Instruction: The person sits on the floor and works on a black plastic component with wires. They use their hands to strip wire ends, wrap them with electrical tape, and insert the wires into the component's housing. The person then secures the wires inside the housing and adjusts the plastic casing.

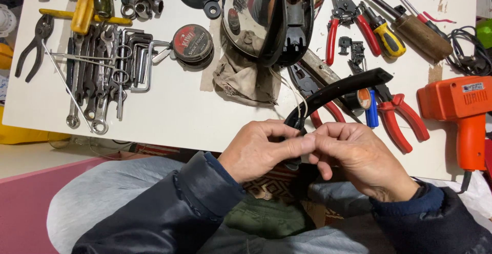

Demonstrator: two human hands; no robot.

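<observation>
Fingers [300, 142] of both hands clenched on curved black strip's [338, 87] near end, over table edge [169, 126].

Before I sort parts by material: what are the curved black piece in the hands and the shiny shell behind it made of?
Curved piece: looks like moulded plastic, matt black, dull sheen; both the left hand and right hand grip its end. Shell: apparently chromed metal or plastic, with mirror reflections.
</observation>
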